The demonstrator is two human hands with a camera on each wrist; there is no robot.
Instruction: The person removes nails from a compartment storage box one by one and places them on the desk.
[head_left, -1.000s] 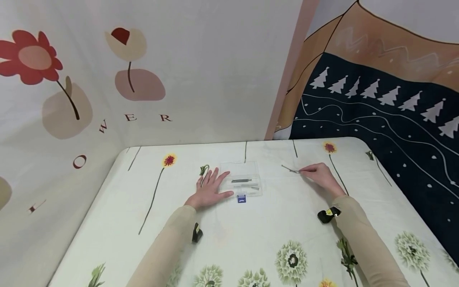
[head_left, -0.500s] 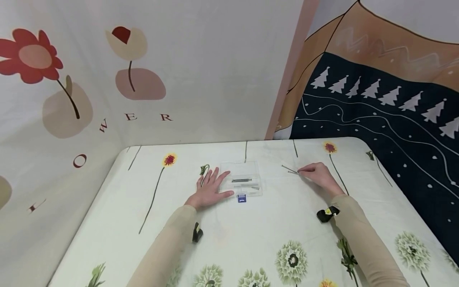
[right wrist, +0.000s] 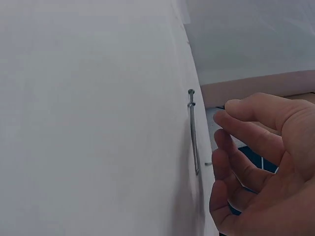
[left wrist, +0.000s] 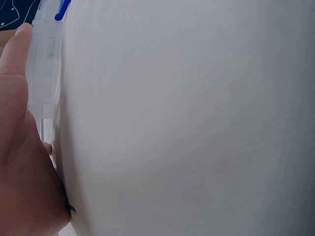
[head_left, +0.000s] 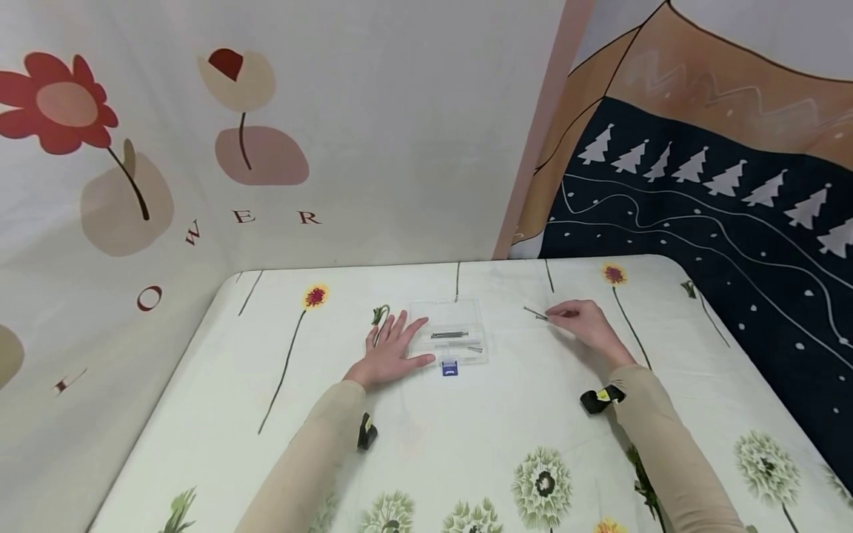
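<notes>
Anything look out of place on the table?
Mildly: loose nails lie on the cloth, outside the clear box, while similar metal pieces sit inside it. No visible damage or spill.

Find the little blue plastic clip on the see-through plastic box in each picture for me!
Head view: the blue plastic clip is below the middle, slightly right, near the thumb of the left hand.
Left wrist view: the clip is at the top edge, toward the left.
Right wrist view: not in it.
Shared landmark: the white cloth tabletop covering shows in all three.
</notes>
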